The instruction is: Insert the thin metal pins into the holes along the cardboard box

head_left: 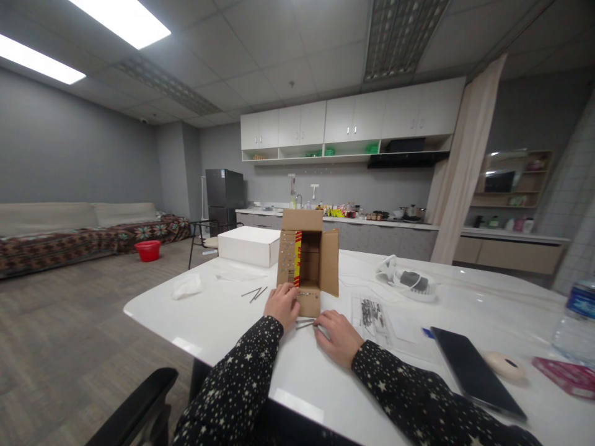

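An open cardboard box [310, 257] stands on the white table in front of me, its flaps spread. Small shiny studs dot its left flap and front edge, and a yellow-and-red strip runs beside the opening. My left hand [282, 305] is closed at the box's lower left, fingertips against the cardboard. Just right of the box's front flap, my right hand [338, 339] lies low on the table with curled fingers. Thin grey metal rods [304, 323] reach its fingertips. Part of a pale grey item shows under its palm, too hidden to name.
Several loose rods [255, 294] lie left. Behind them are a white box [248, 244] and crumpled plastic [186, 286]. On the right are a clear case of small metal pieces [372, 313], a white device [409, 282], a phone [476, 368] and a water bottle [576, 322].
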A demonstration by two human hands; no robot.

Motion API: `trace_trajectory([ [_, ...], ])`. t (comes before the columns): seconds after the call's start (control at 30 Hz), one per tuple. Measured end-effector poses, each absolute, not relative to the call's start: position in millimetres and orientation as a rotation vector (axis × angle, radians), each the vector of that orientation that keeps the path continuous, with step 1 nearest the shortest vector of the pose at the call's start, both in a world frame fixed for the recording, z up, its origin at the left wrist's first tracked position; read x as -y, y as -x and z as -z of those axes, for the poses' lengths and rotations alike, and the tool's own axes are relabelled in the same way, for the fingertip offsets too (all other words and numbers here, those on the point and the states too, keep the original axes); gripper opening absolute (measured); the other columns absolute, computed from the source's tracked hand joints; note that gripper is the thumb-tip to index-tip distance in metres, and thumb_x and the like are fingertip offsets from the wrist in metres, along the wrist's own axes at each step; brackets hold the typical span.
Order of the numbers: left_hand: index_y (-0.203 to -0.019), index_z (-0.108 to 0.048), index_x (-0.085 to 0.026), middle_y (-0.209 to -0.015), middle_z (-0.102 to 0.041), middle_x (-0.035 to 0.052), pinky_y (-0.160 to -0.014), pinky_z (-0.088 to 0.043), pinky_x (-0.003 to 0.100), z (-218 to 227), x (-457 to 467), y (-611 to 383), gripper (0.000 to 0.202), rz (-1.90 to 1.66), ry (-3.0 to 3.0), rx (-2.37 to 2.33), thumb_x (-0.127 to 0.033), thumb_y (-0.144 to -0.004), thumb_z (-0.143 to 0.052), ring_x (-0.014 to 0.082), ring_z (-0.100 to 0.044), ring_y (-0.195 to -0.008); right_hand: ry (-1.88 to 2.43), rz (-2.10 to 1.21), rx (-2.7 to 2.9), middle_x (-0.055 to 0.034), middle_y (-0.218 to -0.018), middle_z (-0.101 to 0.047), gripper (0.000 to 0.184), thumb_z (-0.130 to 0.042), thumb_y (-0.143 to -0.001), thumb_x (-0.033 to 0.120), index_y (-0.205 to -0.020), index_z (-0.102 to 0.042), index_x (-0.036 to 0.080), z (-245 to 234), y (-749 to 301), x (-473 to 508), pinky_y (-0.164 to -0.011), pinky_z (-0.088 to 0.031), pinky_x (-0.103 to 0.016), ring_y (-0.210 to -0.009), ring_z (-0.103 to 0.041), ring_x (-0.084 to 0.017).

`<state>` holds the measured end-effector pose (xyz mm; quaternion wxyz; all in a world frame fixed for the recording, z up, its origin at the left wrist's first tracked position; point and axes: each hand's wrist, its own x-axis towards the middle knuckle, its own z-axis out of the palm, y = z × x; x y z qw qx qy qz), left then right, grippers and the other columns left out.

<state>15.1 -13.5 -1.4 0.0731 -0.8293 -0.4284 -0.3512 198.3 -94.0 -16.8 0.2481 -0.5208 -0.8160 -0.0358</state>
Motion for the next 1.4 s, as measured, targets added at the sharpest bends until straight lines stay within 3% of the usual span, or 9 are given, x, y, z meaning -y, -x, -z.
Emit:
trace_trajectory([
  [0.2, -0.117, -0.057, -0.022, -0.128, -0.056, 0.0069, -0.098, -0.036, 0.041, 4.0, 9.7, -14.9, 0.042, 1.014, 2.496, 1.365, -0.014, -0.077, -0.05, 0.0236, -0.047, -0.118, 1.417, 0.087, 2.224, -0.0047, -0.095, -0.061, 0.016, -0.05, -0.085, 0.019, -0.094, -0.063, 0.019, 17.3, -198.5, 94.1, -0.085, -0.037, -0.03, -0.094, -0.052, -0.018],
  [1.4, -0.101, -0.061, -0.021, -0.101, -0.061, 0.0058, -0.086, -0.041, 0.036, 1.7, 12.2, -15.8, 0.026, 0.937, 2.518, 1.352, -0.015, -0.079, -0.048, 0.0219, -0.053, -0.1, 1.44, 0.079, 2.224, -0.005, -0.097, -0.062, 0.016, -0.051, -0.084, 0.018, -0.095, -0.063, 0.018, 14.5, -196.5, 95.5, -0.086, -0.036, -0.03, -0.096, -0.053, -0.019],
])
